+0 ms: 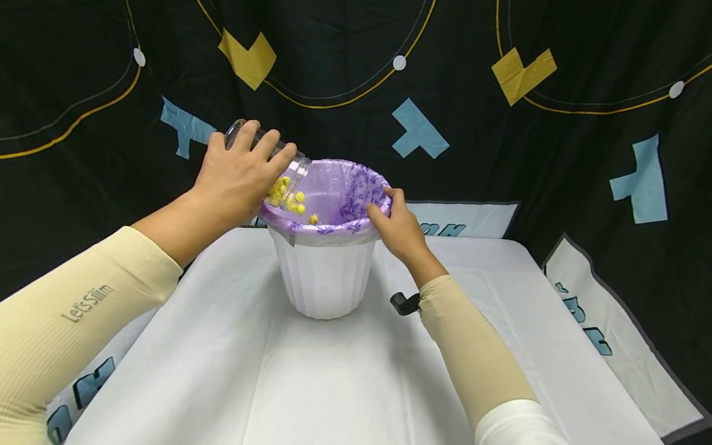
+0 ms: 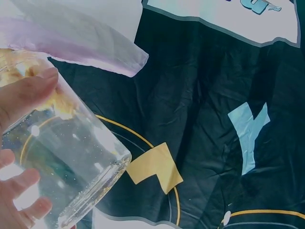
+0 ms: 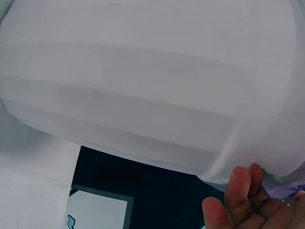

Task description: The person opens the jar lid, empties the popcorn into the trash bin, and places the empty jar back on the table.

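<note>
My left hand (image 1: 241, 170) grips a clear jar (image 1: 300, 165) and tips it mouth-down over the rim of a white bin (image 1: 325, 272). Small yellow balls (image 1: 299, 203) gather at the jar's mouth, and some are outside it, over the bin's inside. In the left wrist view the clear jar (image 2: 71, 157) has its base toward the camera's lower right, with thumb and fingers around it. A purple patterned liner (image 1: 364, 191) covers the bin's inside and folds over its rim. My right hand (image 1: 399, 225) holds that rim on the right, thumb inside, fingers outside.
The bin stands on a table with a white cloth (image 1: 334, 383). Behind it hangs a black curtain (image 1: 345, 37) with yellow and blue paper shapes. A black strap end (image 1: 405, 303) sticks out from the right wrist.
</note>
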Motion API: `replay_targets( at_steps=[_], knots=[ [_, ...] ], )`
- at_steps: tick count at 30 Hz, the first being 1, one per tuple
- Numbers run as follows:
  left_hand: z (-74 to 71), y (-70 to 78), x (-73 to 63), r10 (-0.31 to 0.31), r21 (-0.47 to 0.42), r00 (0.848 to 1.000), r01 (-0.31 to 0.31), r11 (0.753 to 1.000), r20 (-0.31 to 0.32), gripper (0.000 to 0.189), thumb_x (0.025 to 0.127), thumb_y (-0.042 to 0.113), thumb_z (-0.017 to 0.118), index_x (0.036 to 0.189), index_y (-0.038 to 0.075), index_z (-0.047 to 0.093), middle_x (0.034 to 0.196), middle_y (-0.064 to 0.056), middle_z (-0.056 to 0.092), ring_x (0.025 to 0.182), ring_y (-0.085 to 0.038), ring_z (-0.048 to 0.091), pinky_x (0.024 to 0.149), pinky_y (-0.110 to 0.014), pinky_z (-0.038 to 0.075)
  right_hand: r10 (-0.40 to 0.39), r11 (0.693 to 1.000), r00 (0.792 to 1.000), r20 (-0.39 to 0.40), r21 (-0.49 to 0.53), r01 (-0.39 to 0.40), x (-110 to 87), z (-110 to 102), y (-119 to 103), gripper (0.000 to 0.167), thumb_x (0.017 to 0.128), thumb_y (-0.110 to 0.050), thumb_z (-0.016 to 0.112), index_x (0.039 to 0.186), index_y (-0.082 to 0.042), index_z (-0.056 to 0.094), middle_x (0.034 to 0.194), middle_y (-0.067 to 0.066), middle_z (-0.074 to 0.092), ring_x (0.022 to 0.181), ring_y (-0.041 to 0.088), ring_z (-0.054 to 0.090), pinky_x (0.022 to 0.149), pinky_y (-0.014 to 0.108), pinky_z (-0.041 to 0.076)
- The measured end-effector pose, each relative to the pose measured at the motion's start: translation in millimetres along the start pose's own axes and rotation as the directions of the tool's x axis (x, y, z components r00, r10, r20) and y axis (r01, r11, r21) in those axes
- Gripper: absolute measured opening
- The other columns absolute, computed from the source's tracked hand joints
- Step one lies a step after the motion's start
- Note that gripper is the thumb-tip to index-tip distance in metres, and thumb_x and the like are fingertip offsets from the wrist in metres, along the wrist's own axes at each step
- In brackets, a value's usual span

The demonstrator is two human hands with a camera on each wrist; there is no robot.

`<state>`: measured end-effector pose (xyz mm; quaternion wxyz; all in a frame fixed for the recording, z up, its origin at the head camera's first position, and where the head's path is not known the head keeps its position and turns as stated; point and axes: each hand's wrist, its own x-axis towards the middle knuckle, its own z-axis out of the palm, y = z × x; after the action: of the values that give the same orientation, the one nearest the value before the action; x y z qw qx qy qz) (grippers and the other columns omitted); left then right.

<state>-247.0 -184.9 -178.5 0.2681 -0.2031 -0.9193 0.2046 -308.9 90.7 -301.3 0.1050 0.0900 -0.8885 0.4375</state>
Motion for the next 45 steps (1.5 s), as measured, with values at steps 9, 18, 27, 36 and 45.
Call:
replay_targets(
  at_steps=[9,18,27,36,45],
  knots=[
    [-6.1,1.4,3.5,0.021,0.014,1.0,-0.021,1.0,0.005,0.12,0.048,0.011,0.095,0.151,0.017,0.034,0.153,-0.024,0.032,0.143,-0.048,0.02,0.099,-0.074,0.036,-0.004,1.0,1.0,-0.002,0.008,0.004,-0.1,-2,1,0.075,0.093,-0.064,0.045,0.152,-0.022,0.026,0.155,0.013,0.041,0.134,0.036,0.049,0.103,0.059,0.045],
    [-7.7,3.0,6.5,0.046,0.037,0.999,-0.045,0.998,-0.024,0.115,0.047,0.011,0.096,0.146,0.018,0.039,0.151,-0.022,0.034,0.143,-0.047,0.022,0.098,-0.073,0.037,0.001,1.0,1.0,0.001,0.005,-0.001,-1.0,-2,2,0.075,0.093,-0.064,0.045,0.152,-0.022,0.027,0.154,0.014,0.042,0.132,0.036,0.051,0.101,0.058,0.046],
    [-10.1,4.2,10.2,0.057,0.067,0.998,-0.055,0.996,-0.039,0.115,0.047,0.011,0.096,0.147,0.017,0.038,0.15,-0.023,0.034,0.141,-0.047,0.024,0.095,-0.071,0.039,0.0,1.0,1.0,-0.009,0.004,0.0,0.2,-3,4,0.074,0.093,-0.063,0.045,0.152,-0.022,0.027,0.155,0.013,0.042,0.133,0.036,0.05,0.102,0.058,0.046],
    [-12.6,5.7,12.8,0.071,0.094,0.997,-0.069,0.993,-0.014,0.114,0.048,0.01,0.096,0.146,0.017,0.039,0.149,-0.023,0.034,0.141,-0.046,0.022,0.098,-0.07,0.036,0.002,1.0,1.0,-0.001,0.01,-0.002,0.0,-1,0,0.069,0.095,-0.057,0.048,0.151,-0.022,0.028,0.153,0.014,0.044,0.131,0.036,0.052,0.099,0.058,0.047],
    [-16.7,8.5,18.4,0.106,0.146,0.994,-0.108,0.983,0.02,0.122,0.046,0.013,0.098,0.15,0.017,0.035,0.153,-0.024,0.03,0.143,-0.048,0.018,0.101,-0.071,0.034,-0.007,1.0,1.0,0.001,0.004,0.007,-0.1,-1,1,0.074,0.093,-0.062,0.045,0.152,-0.022,0.027,0.153,0.014,0.044,0.131,0.033,0.053,0.1,0.054,0.046]
  ],
)
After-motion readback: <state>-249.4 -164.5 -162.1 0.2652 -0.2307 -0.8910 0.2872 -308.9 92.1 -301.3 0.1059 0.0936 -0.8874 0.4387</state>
